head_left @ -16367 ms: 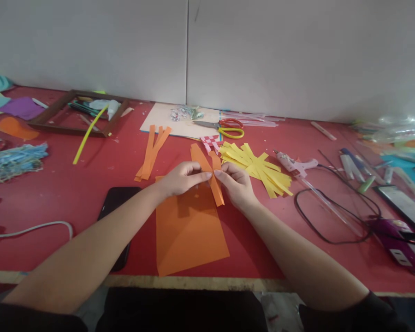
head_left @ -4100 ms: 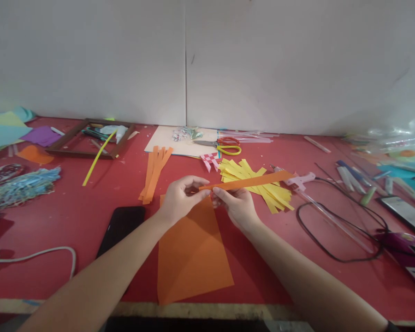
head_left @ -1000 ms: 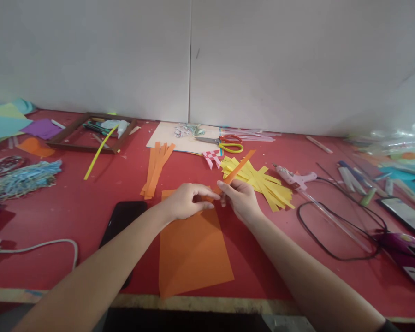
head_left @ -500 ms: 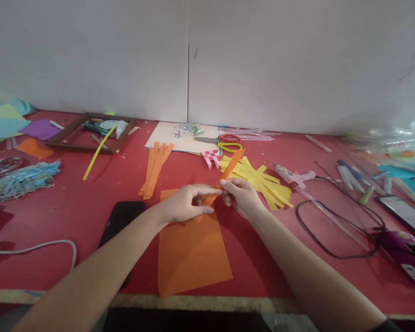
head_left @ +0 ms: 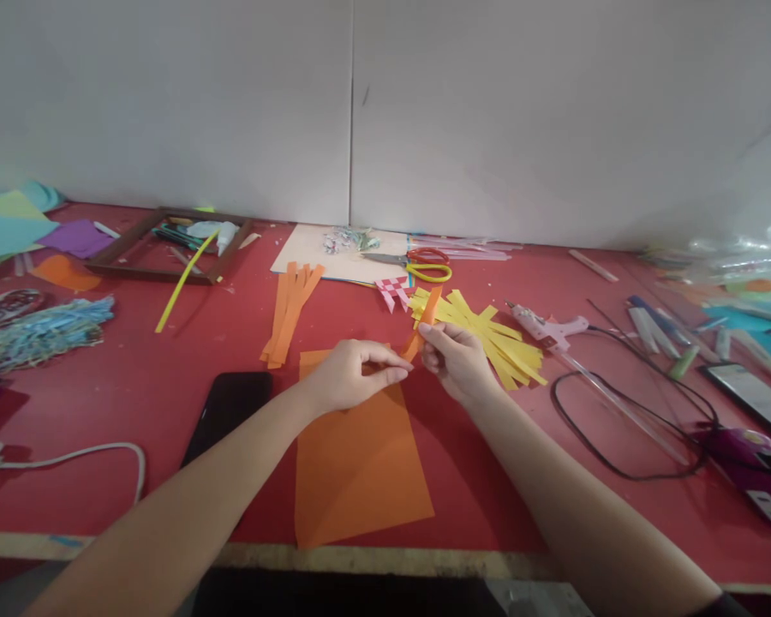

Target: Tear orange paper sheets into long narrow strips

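My right hand (head_left: 455, 360) pinches a folded orange paper strip (head_left: 431, 308) between thumb and fingers. The strip's upper end sticks up past the thumb. At its lower end my left hand (head_left: 353, 374) is closed, thumb and forefinger tips together; the bit of strip between them is mostly hidden. Below both hands lies a flat orange paper sheet (head_left: 360, 471). A bundle of yellow paper strips (head_left: 488, 334) rests just beyond my right hand. Several loose orange strips (head_left: 289, 313) lie farther off to the left.
Scissors (head_left: 417, 262) and a pink woven paper piece (head_left: 393, 293) lie at the back. To the right are a pink glue gun (head_left: 546, 327) and its black cord (head_left: 591, 467). Left of the sheet is a black phone (head_left: 231, 411); a brown frame (head_left: 160, 248) stands behind.
The orange strip now looks shorter and more upright, folded over at my right fingers. My left hand has slid right along it, its fingers closing to a pinch.
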The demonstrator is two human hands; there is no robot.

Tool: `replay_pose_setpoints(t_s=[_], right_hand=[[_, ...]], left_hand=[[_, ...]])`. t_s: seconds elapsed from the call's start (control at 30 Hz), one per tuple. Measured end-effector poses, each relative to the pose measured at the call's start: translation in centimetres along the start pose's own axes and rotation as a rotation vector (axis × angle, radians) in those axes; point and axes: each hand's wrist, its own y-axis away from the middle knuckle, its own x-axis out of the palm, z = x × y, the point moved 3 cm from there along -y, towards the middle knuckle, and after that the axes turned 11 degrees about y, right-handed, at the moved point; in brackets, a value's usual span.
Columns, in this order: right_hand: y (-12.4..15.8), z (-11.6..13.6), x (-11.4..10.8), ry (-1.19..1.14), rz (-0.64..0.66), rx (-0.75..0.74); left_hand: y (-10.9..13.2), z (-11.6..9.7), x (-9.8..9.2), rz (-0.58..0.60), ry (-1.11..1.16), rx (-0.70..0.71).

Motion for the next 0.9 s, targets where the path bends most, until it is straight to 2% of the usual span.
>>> replay_pose_setpoints(t_s=[0.1,0.17,0.37,0.7,0.9], right_hand=[[0.54,-0.01,0.47,0.017,0.047,-0.002],[0.77,0.00,0.61,0.034,0.068,0.011],[0.98,0.03,0.57,0.060,0.025,-0.014],[0.81,-0.37,0.73,0.069,0.036,0.022],[0.81,-0.29,0.81,0.050,0.045,0.034]], left_hand=[[-0.16,0.07,-0.02,-0.060,0.007,-0.008],[-0.19,0.12,0.01,-0.059,0.008,0.003],[-0.17,0.20,0.11,0.019,-0.072,0.067],[-0.02,-0.18,0.31,0.131,-0.119,0.112],[-0.08,-0.12,0.16,0.115,-0.047,0.019]])
